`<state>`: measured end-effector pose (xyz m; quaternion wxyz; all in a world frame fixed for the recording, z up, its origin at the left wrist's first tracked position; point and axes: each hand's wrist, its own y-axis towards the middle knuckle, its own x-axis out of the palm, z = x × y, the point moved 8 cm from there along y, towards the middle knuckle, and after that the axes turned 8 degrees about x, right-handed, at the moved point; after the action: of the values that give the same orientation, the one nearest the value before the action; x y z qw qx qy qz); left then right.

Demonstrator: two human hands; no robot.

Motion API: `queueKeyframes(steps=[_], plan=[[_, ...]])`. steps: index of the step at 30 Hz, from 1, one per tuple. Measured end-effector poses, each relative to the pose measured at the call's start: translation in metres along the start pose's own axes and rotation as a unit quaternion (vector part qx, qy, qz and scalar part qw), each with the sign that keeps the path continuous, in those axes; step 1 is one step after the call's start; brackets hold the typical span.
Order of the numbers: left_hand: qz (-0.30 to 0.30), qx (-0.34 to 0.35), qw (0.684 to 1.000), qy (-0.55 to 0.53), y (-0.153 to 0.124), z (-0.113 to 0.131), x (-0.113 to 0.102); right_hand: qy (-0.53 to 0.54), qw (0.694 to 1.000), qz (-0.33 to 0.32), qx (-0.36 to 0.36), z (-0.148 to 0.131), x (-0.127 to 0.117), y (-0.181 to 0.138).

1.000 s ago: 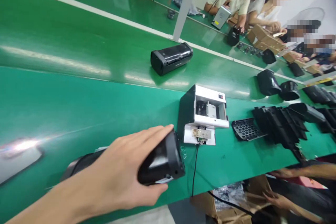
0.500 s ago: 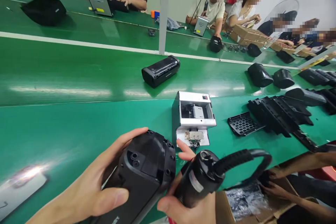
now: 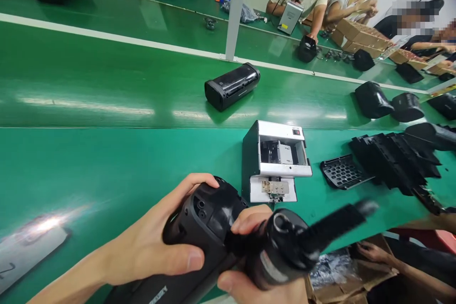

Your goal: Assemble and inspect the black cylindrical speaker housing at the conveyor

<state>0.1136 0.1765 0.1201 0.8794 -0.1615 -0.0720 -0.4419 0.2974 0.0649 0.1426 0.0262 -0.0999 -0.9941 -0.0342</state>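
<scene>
My left hand (image 3: 153, 247) is wrapped round a black plastic housing (image 3: 217, 242), fingers over its far edge and thumb along the near face. Round screw holes show at the housing's upper end. In my right hand (image 3: 249, 287) is a black electric screwdriver (image 3: 276, 251), its corded end tilted up towards me. The screwdriver's tip is hidden behind its body and my fingers, so I cannot tell whether it touches the housing. Just beyond both hands stands a silver and black screw feeder (image 3: 283, 169).
Another black housing (image 3: 231, 86) lies on the green bench past the feeder. At right are a perforated black panel (image 3: 344, 172) and stacked black parts (image 3: 392, 161). A cardboard box (image 3: 356, 289) with plastic bags sits lower right, a person's hand (image 3: 374, 251) at it. Co-workers sit opposite.
The screwdriver has shifted slightly right, its cord end now blurred, and my right fingers have come in against the housing. The housing has moved a little right in the view, which has tilted downward.
</scene>
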Motion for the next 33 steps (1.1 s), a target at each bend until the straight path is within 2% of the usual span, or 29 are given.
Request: queueKeyframes(steps=[5, 8, 11, 15, 18, 21, 26, 30, 33], plan=[[-0.017, -0.010, 0.999, 0.046, 0.002, -0.001, -0.006, 0.001, 1.000, -0.001, -0.014, -0.014, 0.007, 0.000], [-0.021, -0.006, 0.999, 0.049, 0.004, 0.001, -0.007, -0.035, 0.998, 0.016, 0.053, -0.016, 0.006, -0.001], [0.013, -0.008, 0.998, 0.060, 0.003, 0.005, -0.014, -0.050, 0.994, 0.024, 0.095, -0.018, 0.003, -0.003], [0.039, -0.019, 0.993, 0.106, -0.001, 0.013, -0.019, -0.042, 0.992, 0.019, 0.113, -0.011, -0.002, -0.007], [0.047, -0.024, 0.988, 0.142, 0.000, 0.022, -0.019, -0.058, 0.992, 0.041, 0.108, -0.004, -0.009, -0.008], [0.033, -0.035, 0.984, 0.172, 0.012, 0.028, -0.017, -0.083, 0.987, 0.074, 0.118, 0.000, -0.014, -0.001], [-0.014, -0.065, 0.965, 0.253, 0.035, 0.025, -0.024, -0.057, 0.987, 0.080, 0.128, 0.005, -0.016, 0.011], [-0.014, -0.061, 0.950, 0.306, 0.045, 0.028, -0.035, -0.055, 0.983, 0.097, 0.147, 0.025, -0.024, 0.008], [-0.013, -0.052, 0.928, 0.370, 0.049, 0.035, -0.032, -0.072, 0.978, 0.098, 0.171, 0.031, -0.019, 0.005]])
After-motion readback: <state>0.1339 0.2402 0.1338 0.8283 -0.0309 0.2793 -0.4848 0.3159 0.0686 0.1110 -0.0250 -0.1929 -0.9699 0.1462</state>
